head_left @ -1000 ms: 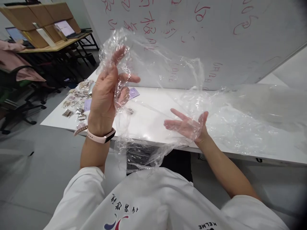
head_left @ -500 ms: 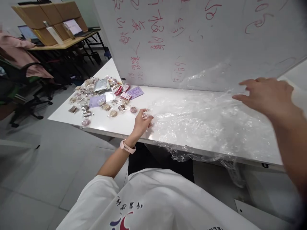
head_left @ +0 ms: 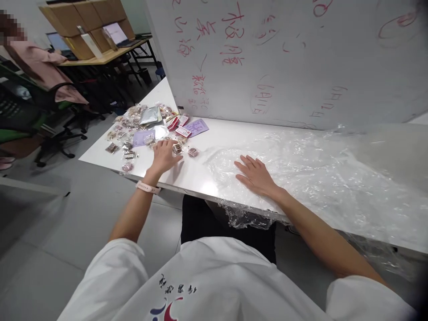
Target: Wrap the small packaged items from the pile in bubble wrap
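Observation:
Clear plastic film (head_left: 301, 178) lies crumpled over the right side of the white table (head_left: 187, 171), some of it hanging past the front edge. My right hand (head_left: 257, 176) rests on the film near its left end, fingers spread. Over the near edge of a pile of small wrapped snacks (head_left: 133, 117) is my left hand (head_left: 165, 156), its fingers apart. Whether it touches the packet beneath cannot be made out. Close to its right are a dark wrapped snack (head_left: 177, 148) and a reddish one (head_left: 193, 152). A purple packet (head_left: 143, 138) lies behind it.
A whiteboard (head_left: 234, 89) with red writing stands along the table's back edge. Red-and-white packets (head_left: 183, 131) and another purple packet (head_left: 198, 128) lie before it. At the left, a person in pink (head_left: 40, 62) sits at a desk with a laptop (head_left: 117, 35).
My left hand has left the film's edge and moved left to the snacks. My right hand has come down and left from above the film onto it; the raised film has settled.

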The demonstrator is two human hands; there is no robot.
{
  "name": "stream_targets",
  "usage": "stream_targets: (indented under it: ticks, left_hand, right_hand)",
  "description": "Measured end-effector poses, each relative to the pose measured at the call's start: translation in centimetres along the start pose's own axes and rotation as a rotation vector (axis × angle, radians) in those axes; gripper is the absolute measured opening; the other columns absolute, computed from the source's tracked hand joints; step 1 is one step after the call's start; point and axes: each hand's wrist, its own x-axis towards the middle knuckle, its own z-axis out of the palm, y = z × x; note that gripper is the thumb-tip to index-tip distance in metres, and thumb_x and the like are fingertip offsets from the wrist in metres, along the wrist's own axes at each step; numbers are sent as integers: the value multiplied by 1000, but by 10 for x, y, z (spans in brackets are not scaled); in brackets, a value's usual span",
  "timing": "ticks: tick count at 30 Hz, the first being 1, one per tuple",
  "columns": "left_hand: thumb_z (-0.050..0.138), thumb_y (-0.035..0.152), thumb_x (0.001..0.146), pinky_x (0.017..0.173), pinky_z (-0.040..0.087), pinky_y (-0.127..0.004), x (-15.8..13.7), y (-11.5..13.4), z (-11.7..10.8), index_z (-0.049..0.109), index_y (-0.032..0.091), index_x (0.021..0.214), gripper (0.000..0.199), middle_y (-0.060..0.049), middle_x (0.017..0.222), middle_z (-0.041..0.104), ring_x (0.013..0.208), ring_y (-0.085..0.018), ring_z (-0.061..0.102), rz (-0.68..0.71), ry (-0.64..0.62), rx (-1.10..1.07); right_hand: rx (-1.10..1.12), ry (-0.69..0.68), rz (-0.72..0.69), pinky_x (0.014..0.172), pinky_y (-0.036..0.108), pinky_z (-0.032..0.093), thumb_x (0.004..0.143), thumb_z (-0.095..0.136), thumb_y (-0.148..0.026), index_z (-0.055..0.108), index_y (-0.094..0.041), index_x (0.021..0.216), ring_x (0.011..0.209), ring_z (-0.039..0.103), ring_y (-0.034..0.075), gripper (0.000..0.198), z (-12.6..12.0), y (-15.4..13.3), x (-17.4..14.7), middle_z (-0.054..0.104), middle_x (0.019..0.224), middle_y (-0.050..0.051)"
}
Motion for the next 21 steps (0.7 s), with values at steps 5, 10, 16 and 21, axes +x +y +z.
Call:
stream_targets:
  ticks: [5, 10, 16, 21]
  left_hand:
    - [68, 35, 80, 103, 36, -52, 25, -22, 7, 54, 20, 124, 48, -11, 114, 66, 109, -32, 58, 27, -232, 3]
    - [58, 24, 86, 89, 45, -43, 30, -19, 15, 53, 17, 121, 36, -11, 102, 67, 95, -28, 61, 20, -146, -46]
    - [36, 20, 99, 91, 47, -42, 23, 5, 17, 53, 20, 129, 35, -14, 121, 59, 109, -28, 58, 148, 196, -74]
    - [52, 32, 96, 101, 44, -50, 21, 30, 37, 57, 19, 125, 32, -16, 136, 52, 130, -35, 42, 267, -107, -21]
  right_hand:
    - [11, 47, -18, 126, 54, 19, 101, 21, -63, 34, -34, 155, 155, 18, 25, 63, 1, 3, -3, 24, 167, 1]
    - [-16, 52, -15, 126, 54, 21, 102, 20, -62, 35, -32, 154, 155, 18, 25, 63, 2, 2, -3, 25, 166, 3]
    - [0, 74, -18, 126, 53, 22, 101, 23, -61, 36, -35, 153, 155, 21, 25, 59, 3, 2, -3, 26, 166, 0]
    - [9, 49, -3, 126, 53, 20, 101, 21, -62, 33, -35, 155, 155, 19, 25, 61, 0, 0, -3, 24, 166, -1]
